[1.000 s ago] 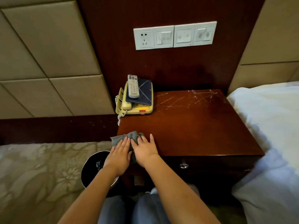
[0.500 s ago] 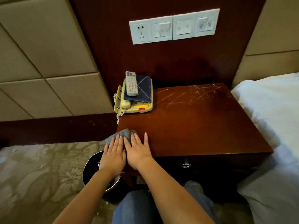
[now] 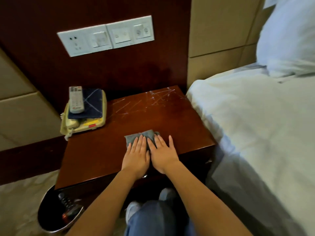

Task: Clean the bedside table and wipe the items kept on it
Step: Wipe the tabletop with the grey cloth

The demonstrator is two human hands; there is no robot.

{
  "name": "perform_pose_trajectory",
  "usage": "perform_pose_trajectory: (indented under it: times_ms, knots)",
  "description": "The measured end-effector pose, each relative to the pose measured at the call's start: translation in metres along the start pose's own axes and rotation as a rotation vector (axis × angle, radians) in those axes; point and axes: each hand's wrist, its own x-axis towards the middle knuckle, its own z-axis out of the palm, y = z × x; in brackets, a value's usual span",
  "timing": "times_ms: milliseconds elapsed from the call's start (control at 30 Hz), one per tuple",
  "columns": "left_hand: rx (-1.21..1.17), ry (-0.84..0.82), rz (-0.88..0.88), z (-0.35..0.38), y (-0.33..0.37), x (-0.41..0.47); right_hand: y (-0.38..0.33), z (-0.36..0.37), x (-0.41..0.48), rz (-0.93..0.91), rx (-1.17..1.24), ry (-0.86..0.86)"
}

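A grey cloth lies flat on the dark wooden bedside table, near the middle of its front half. My left hand and my right hand press side by side on the cloth, fingers stretched flat. At the table's back left stands a cream telephone with a dark blue folder on it and a white remote control on top of the folder. White scratch-like streaks mark the table's back right.
A bed with white bedding touches the table's right side. On the floor at the front left stands a black bin. A white socket and switch panel is on the wall above. My jeans-clad knees are under the front edge.
Both hands have slid the cloth rightwards, from the table's front left corner to its front middle. The camera view has swung to the right too.
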Motion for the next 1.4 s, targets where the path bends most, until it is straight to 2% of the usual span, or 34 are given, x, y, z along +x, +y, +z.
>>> perform_pose_trajectory:
  times_ms: [200, 367, 667, 767, 900, 1200, 1400]
  knots:
    - [-0.014, -0.044, 0.165, -0.002, 0.099, 0.051, 0.101, -0.005, -0.026, 0.192, 0.052, 0.046]
    - [-0.024, -0.037, 0.244, -0.002, 0.147, 0.081, 0.147, -0.012, -0.030, 0.334, 0.055, 0.011]
    - [-0.040, -0.078, 0.312, -0.007, 0.154, 0.112, 0.160, -0.030, -0.006, 0.417, -0.050, -0.043]
    - [-0.062, -0.094, 0.283, -0.012, 0.130, 0.113, 0.141, -0.032, 0.008, 0.405, -0.061, -0.037]
    - [-0.077, -0.093, 0.230, -0.016, 0.064, 0.108, 0.091, -0.029, 0.039, 0.316, -0.008, 0.002]
    - [-0.084, -0.040, -0.049, -0.014, -0.118, 0.054, -0.083, -0.023, 0.105, 0.011, -0.021, 0.001]
    - [-0.083, -0.036, -0.166, -0.009, -0.196, 0.014, -0.165, -0.016, 0.121, -0.118, -0.020, -0.002]
